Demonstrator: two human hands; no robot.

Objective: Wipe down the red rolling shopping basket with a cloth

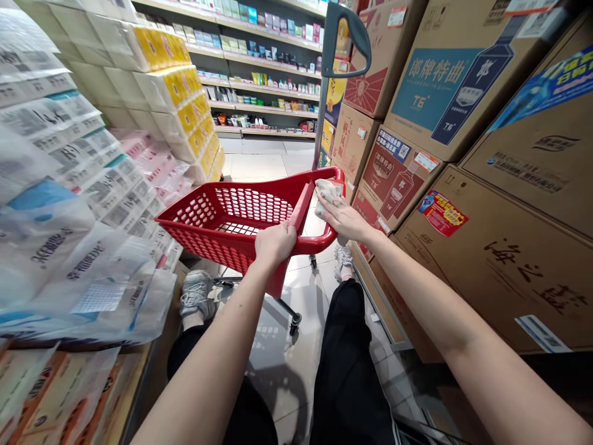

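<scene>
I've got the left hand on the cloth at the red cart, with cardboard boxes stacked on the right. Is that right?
Not quite: the head view shows the right hand on the cloth at the red cart. The cardboard boxes are indeed stacked on the right.

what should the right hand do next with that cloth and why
Probably slide the cloth along the red handle toward its uncovered near side: the right hand holds it against the handle, and the left hand grips the basket, which should help steady it.
</scene>
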